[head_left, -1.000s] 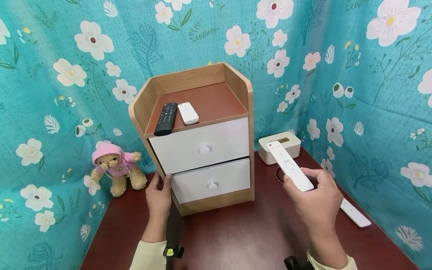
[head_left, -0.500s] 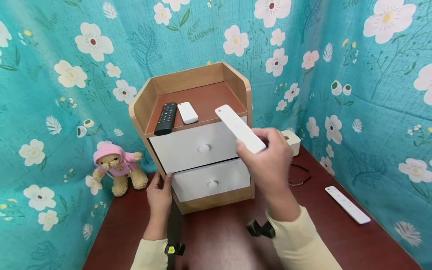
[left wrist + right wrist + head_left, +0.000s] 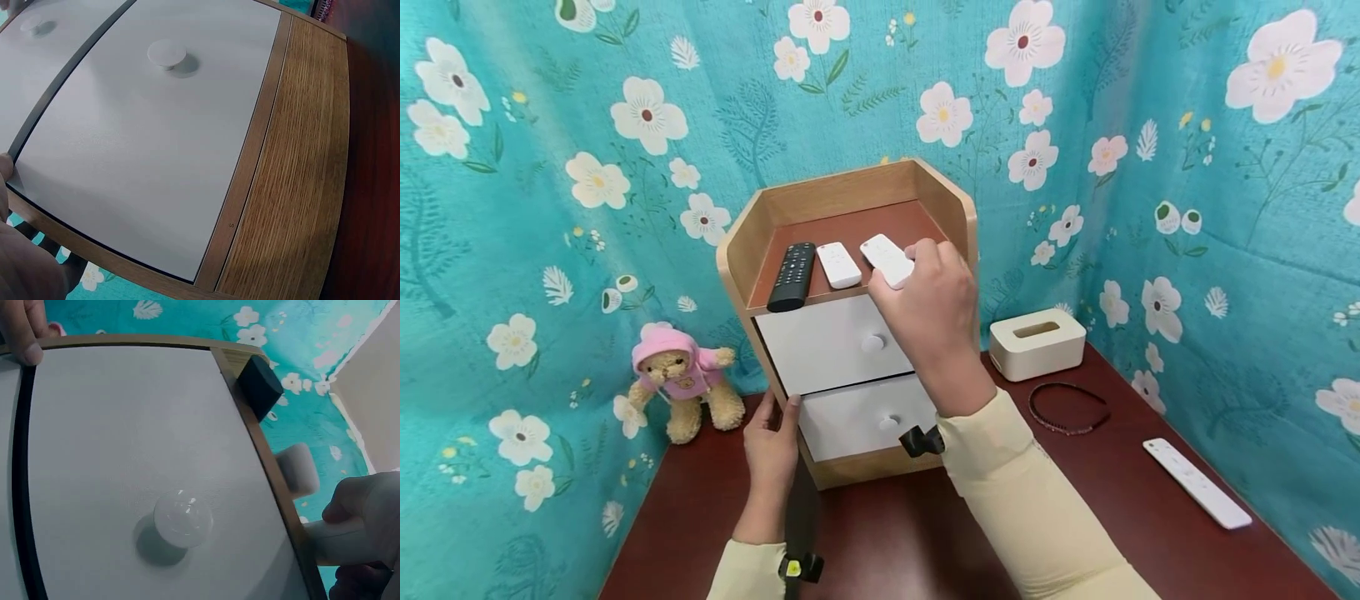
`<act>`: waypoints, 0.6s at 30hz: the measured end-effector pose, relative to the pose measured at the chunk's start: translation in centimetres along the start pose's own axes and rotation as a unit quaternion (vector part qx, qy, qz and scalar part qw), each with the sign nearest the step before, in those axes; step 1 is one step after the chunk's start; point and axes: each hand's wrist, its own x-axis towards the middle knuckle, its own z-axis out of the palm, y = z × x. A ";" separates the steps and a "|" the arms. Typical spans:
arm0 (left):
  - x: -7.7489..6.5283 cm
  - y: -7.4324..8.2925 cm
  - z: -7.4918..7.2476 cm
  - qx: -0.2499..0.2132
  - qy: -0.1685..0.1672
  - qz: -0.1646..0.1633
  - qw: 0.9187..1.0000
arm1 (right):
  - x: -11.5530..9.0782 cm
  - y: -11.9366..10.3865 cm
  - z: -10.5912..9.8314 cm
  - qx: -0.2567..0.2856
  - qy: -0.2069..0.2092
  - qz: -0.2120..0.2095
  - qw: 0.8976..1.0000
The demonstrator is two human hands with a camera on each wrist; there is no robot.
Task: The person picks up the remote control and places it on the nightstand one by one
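My right hand (image 3: 936, 312) holds a white remote control (image 3: 886, 258) over the front of the cabinet's brown top. In the right wrist view the held remote (image 3: 340, 544) is at the top's front edge; I cannot tell whether it touches. A shorter white remote (image 3: 838, 265) and a black remote (image 3: 792, 277) lie to its left on the top. My left hand (image 3: 772, 450) grips the left side of the small wooden cabinet (image 3: 868, 179), thumb at the front edge, fingers partly hidden behind the side. Both white drawers (image 3: 808, 346) are closed.
A teddy bear (image 3: 681, 379) in a pink hoodie sits left of the cabinet. To the right are a cream tissue box (image 3: 1037, 346), a dark headband (image 3: 1063, 429) and another white remote (image 3: 1198, 483) on the red-brown table (image 3: 880, 542). Floral curtains (image 3: 850, 100) stand behind.
My right hand has carried the white remote leftward from above the table's right side to the cabinet top. My left hand has kept its hold on the cabinet side.
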 end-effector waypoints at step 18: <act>0.0 0.0 0.2 -0.024 0.002 0.006 1.000 | 1.4 0.2 3.1 -0.095 -0.027 -0.053 0.994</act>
